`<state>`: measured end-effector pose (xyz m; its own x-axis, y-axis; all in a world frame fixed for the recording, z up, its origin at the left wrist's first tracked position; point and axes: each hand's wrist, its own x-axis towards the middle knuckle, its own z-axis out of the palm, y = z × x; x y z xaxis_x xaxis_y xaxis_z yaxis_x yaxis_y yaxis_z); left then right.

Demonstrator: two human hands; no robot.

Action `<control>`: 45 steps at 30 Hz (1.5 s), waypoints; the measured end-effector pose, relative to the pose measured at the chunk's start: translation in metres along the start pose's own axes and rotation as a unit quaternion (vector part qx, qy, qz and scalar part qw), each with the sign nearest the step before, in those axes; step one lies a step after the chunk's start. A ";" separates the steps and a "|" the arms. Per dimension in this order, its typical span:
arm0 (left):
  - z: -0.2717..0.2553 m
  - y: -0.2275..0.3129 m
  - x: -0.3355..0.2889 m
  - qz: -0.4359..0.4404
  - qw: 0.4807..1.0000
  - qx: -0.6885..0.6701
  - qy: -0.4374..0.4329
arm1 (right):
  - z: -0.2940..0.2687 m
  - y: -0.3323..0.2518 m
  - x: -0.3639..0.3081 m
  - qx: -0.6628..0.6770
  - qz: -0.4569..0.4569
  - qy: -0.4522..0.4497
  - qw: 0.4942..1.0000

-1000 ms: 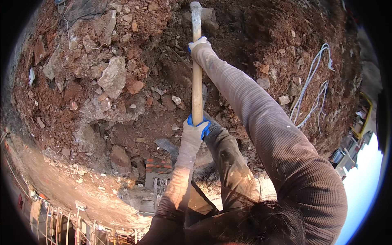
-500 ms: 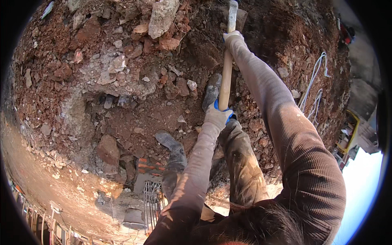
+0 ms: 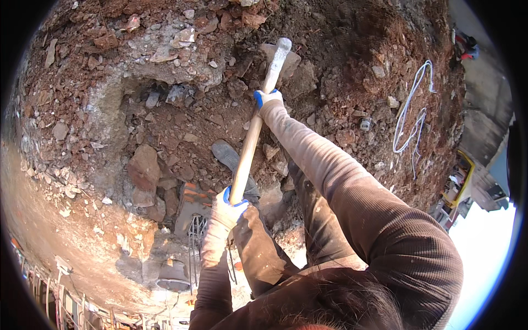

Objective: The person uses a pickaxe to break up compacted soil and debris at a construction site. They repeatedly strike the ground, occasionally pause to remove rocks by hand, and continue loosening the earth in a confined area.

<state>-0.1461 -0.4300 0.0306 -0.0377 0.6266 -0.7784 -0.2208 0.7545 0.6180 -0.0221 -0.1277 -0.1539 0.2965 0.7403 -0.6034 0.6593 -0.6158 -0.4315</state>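
A long wooden-handled sledgehammer (image 3: 250,144) runs up the middle of the view. Its metal head (image 3: 281,49) rests against a pale block of stone (image 3: 289,65) in the reddish rubble. My left hand (image 3: 227,210), in a white glove with blue trim, grips the lower end of the handle. My right hand (image 3: 268,99), gloved the same way, grips the handle higher up, close below the head. My legs in dusty brown trousers (image 3: 258,253) and one boot (image 3: 226,156) stand beneath the handle.
Broken stones, brick bits and red earth (image 3: 165,82) cover the ground. A large reddish rock (image 3: 144,166) lies at the left. Bent steel bars (image 3: 197,236) stick out near my feet. A white cable (image 3: 410,118) trails at the right, with a yellow object (image 3: 463,181) beyond.
The hammer has swung down and its head now lies on the pale stone. My right hand has slid to just below the head; the view shifted so the rubble sits lower.
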 end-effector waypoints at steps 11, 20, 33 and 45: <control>0.026 0.001 -0.023 -0.021 0.947 0.319 -0.030 | -0.071 0.082 -0.074 0.339 0.155 -0.058 0.926; 0.258 0.248 0.316 0.277 0.941 0.191 -0.035 | -0.337 -0.192 0.232 0.316 -0.264 0.025 0.911; 0.228 0.115 0.173 0.030 0.964 0.263 0.023 | -0.161 -0.002 0.214 -0.069 0.109 -0.014 0.992; 0.056 0.064 -0.001 -0.066 0.961 0.264 0.058 | 0.000 0.053 -0.046 0.023 0.157 -0.091 0.983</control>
<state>-0.1059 -0.3718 0.0772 -0.1578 0.5159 -0.8420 0.2921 0.8389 0.4593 -0.0012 -0.1943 -0.1489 0.3492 0.4531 -0.8202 0.5213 -0.8213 -0.2317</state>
